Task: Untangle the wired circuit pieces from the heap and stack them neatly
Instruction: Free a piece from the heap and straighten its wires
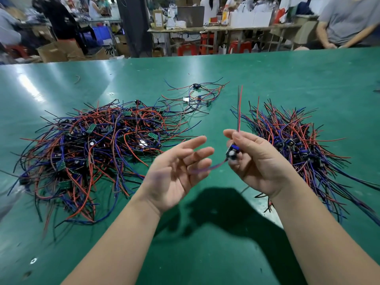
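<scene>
Grips one circuit piece point(232, 153) just right of the heap point(92, 145) in the right hand point(259, 161); spreads the left hand point(174, 173) wide, empty. Risks laying its loose trailing lead point(213, 166) crooked across the stack point(298, 145) farther right, tangling it.

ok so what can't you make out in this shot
- Head view: small blue circuit piece, blurred, mostly covered by the gripping right hand.
- Whether the left hand touches its trailing wire: motion blur.
- Boards buried in the tangled red, blue and black wire heap.
- Stack of wired pieces: near side behind the right forearm.
</scene>
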